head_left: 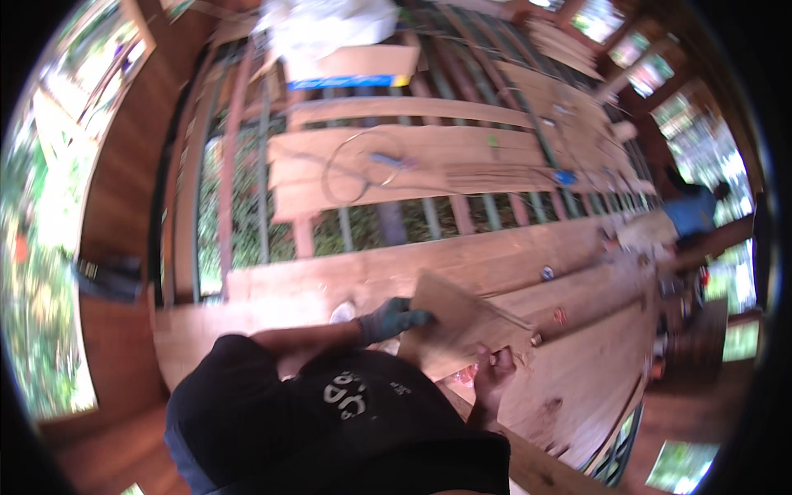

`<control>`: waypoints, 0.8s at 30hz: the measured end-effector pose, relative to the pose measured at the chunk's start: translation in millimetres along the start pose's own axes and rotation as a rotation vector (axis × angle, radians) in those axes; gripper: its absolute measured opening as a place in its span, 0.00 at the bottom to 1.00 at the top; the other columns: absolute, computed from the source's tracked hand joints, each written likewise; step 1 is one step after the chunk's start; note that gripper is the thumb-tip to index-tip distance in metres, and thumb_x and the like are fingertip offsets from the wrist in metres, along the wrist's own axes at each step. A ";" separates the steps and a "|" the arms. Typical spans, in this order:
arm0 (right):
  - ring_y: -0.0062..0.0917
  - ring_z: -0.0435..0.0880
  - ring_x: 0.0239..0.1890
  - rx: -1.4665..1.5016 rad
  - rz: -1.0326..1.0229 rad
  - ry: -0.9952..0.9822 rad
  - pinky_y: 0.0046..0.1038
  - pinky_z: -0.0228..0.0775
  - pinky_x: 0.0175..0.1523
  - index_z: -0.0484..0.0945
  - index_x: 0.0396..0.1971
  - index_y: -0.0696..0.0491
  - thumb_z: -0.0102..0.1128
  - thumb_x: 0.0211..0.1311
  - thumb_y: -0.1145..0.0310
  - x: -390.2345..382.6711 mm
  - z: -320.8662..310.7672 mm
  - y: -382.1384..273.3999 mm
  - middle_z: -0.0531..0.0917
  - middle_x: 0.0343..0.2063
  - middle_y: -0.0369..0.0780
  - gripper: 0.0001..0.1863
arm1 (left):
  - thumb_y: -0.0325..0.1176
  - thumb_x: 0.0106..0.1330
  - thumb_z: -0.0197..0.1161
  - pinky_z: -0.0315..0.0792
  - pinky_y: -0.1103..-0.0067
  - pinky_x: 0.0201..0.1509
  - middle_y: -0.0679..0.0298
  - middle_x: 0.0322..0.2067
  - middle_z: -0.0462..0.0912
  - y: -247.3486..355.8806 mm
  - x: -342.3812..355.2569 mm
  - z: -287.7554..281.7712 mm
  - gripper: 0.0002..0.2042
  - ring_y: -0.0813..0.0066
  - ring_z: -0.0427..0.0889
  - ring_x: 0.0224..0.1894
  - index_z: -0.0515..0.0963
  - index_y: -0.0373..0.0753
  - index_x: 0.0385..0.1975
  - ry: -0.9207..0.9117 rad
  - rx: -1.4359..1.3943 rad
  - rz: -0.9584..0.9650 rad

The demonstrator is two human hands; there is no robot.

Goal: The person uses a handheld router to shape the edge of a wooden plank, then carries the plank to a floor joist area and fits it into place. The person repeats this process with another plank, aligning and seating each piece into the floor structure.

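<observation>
My left hand (394,320), in a grey-green work glove, grips the left edge of a short flat wooden board (450,318), thumb over its face. The board is held tilted in front of my body. My right hand (493,373), bare, is closed with its fingers curled just below the board's lower right edge. Whatever it may hold is too small and blurred to name. A reddish, see-through thing (466,376) shows beside the right hand. Close to the board's right corner is a small round-ended piece (535,339), its kind unclear.
Wide planks (371,268) lie over open joists (392,224), with greenery below the gaps. Beyond, a loose board (487,148) carries a looped cable (326,169) and tools. A carton with white plastic (330,33) stands at the back. Another person (689,214) bends at the right.
</observation>
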State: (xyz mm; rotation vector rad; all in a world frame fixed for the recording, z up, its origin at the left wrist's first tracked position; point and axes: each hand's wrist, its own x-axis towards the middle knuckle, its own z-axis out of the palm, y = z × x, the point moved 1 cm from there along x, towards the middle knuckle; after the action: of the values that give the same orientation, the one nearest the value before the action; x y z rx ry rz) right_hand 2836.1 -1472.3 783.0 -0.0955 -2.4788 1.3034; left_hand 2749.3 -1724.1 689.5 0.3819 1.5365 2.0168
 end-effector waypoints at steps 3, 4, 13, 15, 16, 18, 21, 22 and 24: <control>0.17 0.70 0.28 0.090 0.152 -0.110 0.20 0.70 0.42 0.79 0.42 0.60 0.68 0.66 0.67 19.6 8.1 17.5 0.78 0.26 0.35 0.13 | 0.53 0.64 0.71 0.77 0.77 0.51 0.66 0.41 0.88 1.7 -24.6 22.2 0.26 0.80 0.82 0.44 0.84 0.35 0.49 0.319 -0.051 -0.116; 0.18 0.73 0.30 0.149 0.130 -0.164 0.20 0.71 0.44 0.78 0.45 0.60 0.68 0.66 0.66 25.6 16.7 27.2 0.80 0.29 0.37 0.15 | 0.53 0.64 0.70 0.77 0.77 0.49 0.66 0.40 0.88 0.0 -40.9 28.0 0.25 0.80 0.82 0.42 0.84 0.35 0.48 0.451 -0.122 -0.057; 0.35 0.81 0.56 -0.106 0.118 -1.090 0.33 0.73 0.60 0.72 0.60 0.59 0.70 0.64 0.52 10.7 136.8 138.8 0.82 0.52 0.48 0.33 | 0.50 0.72 0.61 0.77 0.77 0.50 0.62 0.43 0.85 -36.7 -199.2 32.0 0.23 0.77 0.82 0.45 0.81 0.33 0.50 1.168 -0.219 0.426; 0.39 0.79 0.59 -0.287 0.007 -1.227 0.35 0.72 0.62 0.70 0.63 0.59 0.71 0.62 0.50 -12.9 154.5 139.9 0.81 0.55 0.49 0.37 | 0.50 0.73 0.60 0.77 0.75 0.52 0.60 0.45 0.85 -45.5 -227.6 30.4 0.24 0.74 0.83 0.45 0.79 0.33 0.53 1.284 -0.197 0.508; 0.40 0.78 0.60 -0.259 -0.109 -1.209 0.36 0.71 0.62 0.69 0.63 0.58 0.72 0.60 0.50 -20.4 163.5 135.6 0.79 0.56 0.50 0.39 | 0.50 0.73 0.58 0.78 0.74 0.53 0.59 0.46 0.84 -50.1 -240.2 27.4 0.24 0.71 0.83 0.46 0.78 0.34 0.55 1.324 -0.173 0.500; 0.42 0.76 0.62 -0.203 -0.281 -1.159 0.38 0.70 0.64 0.68 0.65 0.57 0.73 0.58 0.49 -30.5 183.8 121.9 0.77 0.59 0.51 0.41 | 0.47 0.75 0.55 0.78 0.74 0.54 0.60 0.48 0.84 -60.1 -261.1 21.8 0.21 0.70 0.84 0.47 0.78 0.34 0.55 1.408 -0.263 0.462; 0.45 0.72 0.65 -0.283 -0.487 -1.095 0.43 0.64 0.68 0.69 0.65 0.54 0.74 0.56 0.48 -30.7 222.8 88.7 0.75 0.61 0.51 0.41 | 0.30 0.69 0.58 0.75 0.68 0.46 0.61 0.41 0.81 -68.4 -286.1 3.0 0.09 0.67 0.81 0.44 0.78 0.39 0.46 1.560 0.270 0.522; 0.46 0.72 0.65 -0.308 -0.511 -1.088 0.43 0.63 0.69 0.69 0.65 0.54 0.74 0.56 0.48 -32.2 237.5 75.6 0.75 0.61 0.50 0.41 | 0.33 0.69 0.57 0.74 0.67 0.48 0.61 0.44 0.80 -73.7 -296.6 -3.5 0.11 0.66 0.80 0.46 0.76 0.39 0.48 1.569 0.293 0.528; 0.41 0.80 0.56 -0.181 -0.466 -1.185 0.39 0.71 0.62 0.75 0.57 0.55 0.72 0.58 0.46 -30.5 265.5 48.9 0.83 0.49 0.47 0.35 | 0.38 0.69 0.56 0.72 0.66 0.52 0.61 0.48 0.78 -88.6 -318.0 -18.1 0.15 0.65 0.78 0.50 0.73 0.40 0.52 1.574 0.311 0.544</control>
State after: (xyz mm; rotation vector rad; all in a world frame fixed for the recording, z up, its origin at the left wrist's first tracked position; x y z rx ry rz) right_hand 2773.7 -1659.8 596.5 1.5130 -3.1522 1.0354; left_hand 3016.4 -1911.3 635.6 -1.1088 2.8400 2.5768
